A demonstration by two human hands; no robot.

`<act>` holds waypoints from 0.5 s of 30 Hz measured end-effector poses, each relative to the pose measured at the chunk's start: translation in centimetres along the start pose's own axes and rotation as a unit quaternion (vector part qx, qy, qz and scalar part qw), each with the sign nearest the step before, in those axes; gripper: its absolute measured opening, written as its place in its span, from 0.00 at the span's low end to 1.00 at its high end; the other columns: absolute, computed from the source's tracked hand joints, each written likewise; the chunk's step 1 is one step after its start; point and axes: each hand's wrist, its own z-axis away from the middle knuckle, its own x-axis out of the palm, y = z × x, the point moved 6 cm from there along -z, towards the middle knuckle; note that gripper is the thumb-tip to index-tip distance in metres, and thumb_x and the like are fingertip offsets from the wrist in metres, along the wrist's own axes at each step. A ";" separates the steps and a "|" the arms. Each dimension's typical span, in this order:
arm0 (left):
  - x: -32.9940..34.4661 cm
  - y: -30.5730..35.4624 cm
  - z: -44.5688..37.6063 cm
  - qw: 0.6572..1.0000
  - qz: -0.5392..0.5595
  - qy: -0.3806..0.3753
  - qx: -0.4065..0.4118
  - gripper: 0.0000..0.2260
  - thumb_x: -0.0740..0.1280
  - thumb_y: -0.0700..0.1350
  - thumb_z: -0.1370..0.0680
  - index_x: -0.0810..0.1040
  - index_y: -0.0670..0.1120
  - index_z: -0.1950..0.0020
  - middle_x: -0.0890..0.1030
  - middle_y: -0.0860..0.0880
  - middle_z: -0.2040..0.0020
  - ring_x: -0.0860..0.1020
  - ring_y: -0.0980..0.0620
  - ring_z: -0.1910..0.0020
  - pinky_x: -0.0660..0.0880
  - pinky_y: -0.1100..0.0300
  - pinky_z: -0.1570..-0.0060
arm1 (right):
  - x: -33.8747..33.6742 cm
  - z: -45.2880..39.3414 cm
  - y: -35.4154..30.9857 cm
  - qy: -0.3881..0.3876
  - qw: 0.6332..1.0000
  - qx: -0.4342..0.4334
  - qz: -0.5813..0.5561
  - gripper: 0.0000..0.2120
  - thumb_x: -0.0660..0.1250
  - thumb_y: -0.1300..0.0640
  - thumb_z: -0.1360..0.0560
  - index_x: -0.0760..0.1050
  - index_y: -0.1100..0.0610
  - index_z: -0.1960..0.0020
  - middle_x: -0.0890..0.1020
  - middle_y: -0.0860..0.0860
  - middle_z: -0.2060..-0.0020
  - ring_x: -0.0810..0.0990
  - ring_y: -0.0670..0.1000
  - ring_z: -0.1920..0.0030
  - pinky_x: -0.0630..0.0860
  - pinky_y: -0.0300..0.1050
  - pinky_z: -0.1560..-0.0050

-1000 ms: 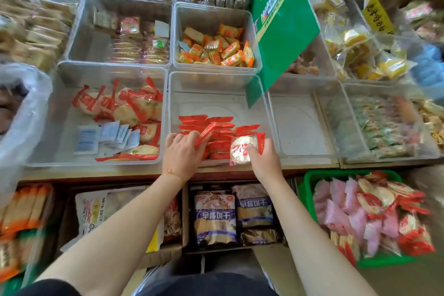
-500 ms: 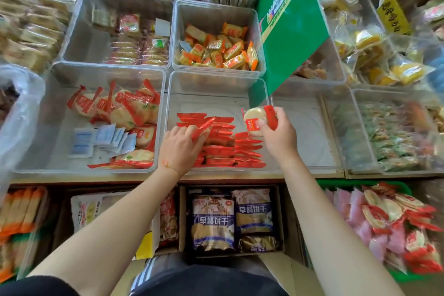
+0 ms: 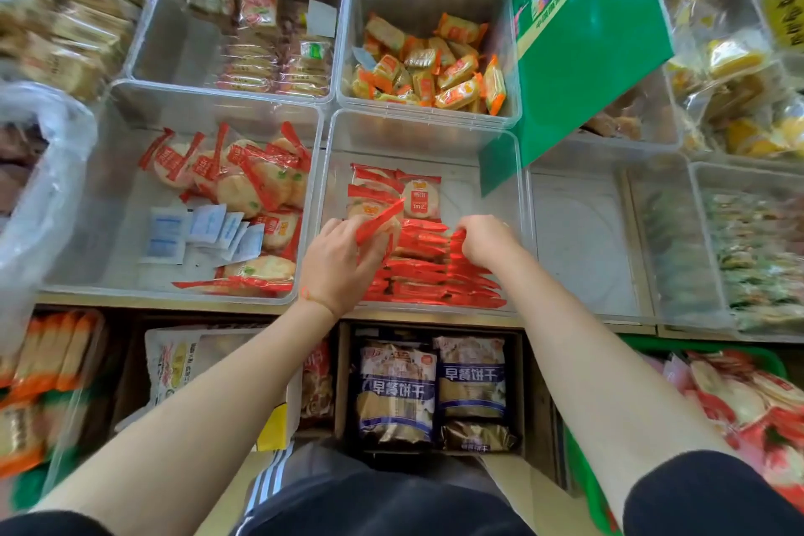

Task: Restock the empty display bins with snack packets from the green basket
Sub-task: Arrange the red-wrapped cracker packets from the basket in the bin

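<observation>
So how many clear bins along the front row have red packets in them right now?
2: the centre bin under both hands, and the bin to its left. The bin to the right has none; blurred bins further out may hide more.

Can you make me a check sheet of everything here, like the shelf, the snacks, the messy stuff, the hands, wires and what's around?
Surface: shelf carrying clear bins.
Job's things: middle bin partly filled with red packets; green basket holds more.
Clutter: white sachets in the neighbouring bin.
Hands: left hand pinches a red packet; right hand grips packets.
Cables: nothing seen.
Surroundings: green sign, box of blue bags below.
</observation>
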 end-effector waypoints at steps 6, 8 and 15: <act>0.1 -0.2 -1.5 0.977 0.165 -0.052 -0.123 0.12 0.67 0.56 0.21 0.83 0.49 0.48 0.82 0.51 0.58 0.80 0.52 0.59 0.76 0.59 0.64 | -4.7 1.1 -0.5 0.113 0.952 -0.064 -0.277 0.19 0.58 0.62 0.21 0.76 0.54 0.33 0.77 0.51 0.35 0.74 0.53 0.35 0.72 0.48 0.36; 0.4 1.1 -2.9 0.952 0.258 -0.084 -0.144 0.10 0.70 0.54 0.23 0.83 0.49 0.47 0.84 0.51 0.56 0.82 0.53 0.58 0.79 0.60 0.63 | -6.5 2.3 -2.0 0.071 0.913 -0.130 -0.379 0.14 0.62 0.56 0.20 0.77 0.51 0.36 0.80 0.48 0.40 0.77 0.47 0.40 0.75 0.41 0.43; 1.9 3.4 -9.1 0.972 0.186 -0.108 -0.096 0.11 0.64 0.53 0.19 0.81 0.47 0.54 0.82 0.53 0.60 0.79 0.55 0.58 0.75 0.55 0.53 | -8.3 1.7 -1.5 0.123 0.930 -0.145 -0.314 0.10 0.73 0.58 0.27 0.77 0.52 0.47 0.80 0.47 0.57 0.79 0.49 0.56 0.74 0.41 0.58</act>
